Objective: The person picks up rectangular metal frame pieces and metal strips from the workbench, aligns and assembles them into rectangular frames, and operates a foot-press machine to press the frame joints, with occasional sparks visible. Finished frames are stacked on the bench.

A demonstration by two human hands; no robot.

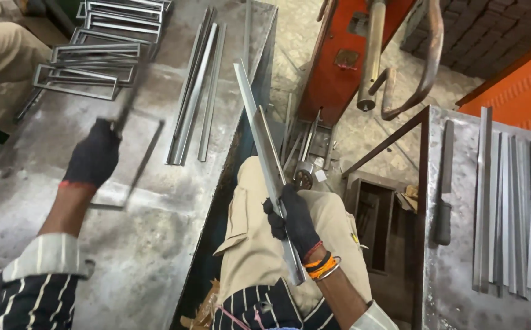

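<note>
My left hand (94, 156), in a black glove, grips a thin dark metal rod frame (138, 165) on the grey steel worktable (155, 244); the frame is blurred. My right hand (293, 217), also black-gloved with orange bands at the wrist, is closed around a long steel angle bar (259, 131) that slants up from my lap toward the table's right edge. Both hands are about a table-width apart.
Several loose steel bars (195, 91) lie on the table's middle. Welded rectangular frames (88, 61) are stacked at the far left beside another person's leg (3, 52). A second table (455, 287) at right carries flat strips (510, 201) and a file (444, 183). An orange machine (351, 55) stands ahead.
</note>
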